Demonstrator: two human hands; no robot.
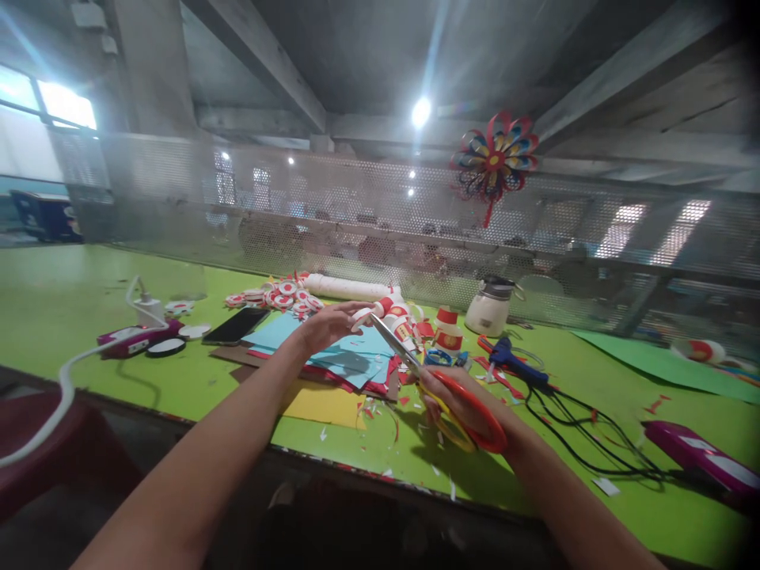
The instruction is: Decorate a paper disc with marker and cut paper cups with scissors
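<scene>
My left hand point(333, 323) is closed on a small white round piece of paper cup point(362, 317), pinched at the fingertips above the blue paper sheets point(332, 355). My right hand point(454, 396) grips a pair of scissors point(397, 342) with red and yellow handles. The blades point up and left, their tips close to the cup piece; I cannot tell whether they touch it. Behind them lie red and white paper cups point(399, 318), some cut up. A heap of white rings with red centres point(285, 294) sits to the left.
A phone point(236, 325) and a purple power strip point(139, 339) with a white cable are at left. At right are a blue glue gun point(515, 366) with black cords, a white thermal jug point(490, 307), green paper point(659, 364) and another purple strip point(704, 455). Scraps litter the green table point(207, 384).
</scene>
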